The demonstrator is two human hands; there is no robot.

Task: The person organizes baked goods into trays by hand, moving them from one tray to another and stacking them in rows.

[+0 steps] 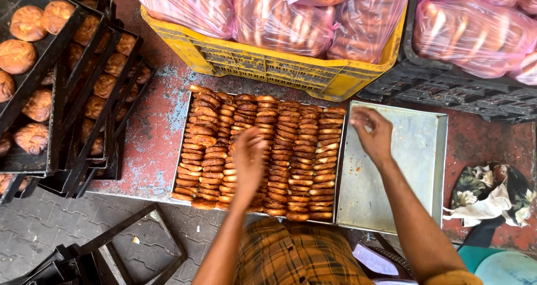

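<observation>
left hand [250,157] hovers loosely curled over the rusk rows [263,151] packed in their tray, gripping nothing visible; right hand [373,134] open over the bare metal tray [419,167] — lift 1 row evenly, supporting both ends.

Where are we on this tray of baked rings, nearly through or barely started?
Barely started. Done: pink bags of bread already fill the yellow crate. In hand: the left hand is over the rows of rings, the right hand at the bare metal tray. Left: the ring tray looks full.
</observation>
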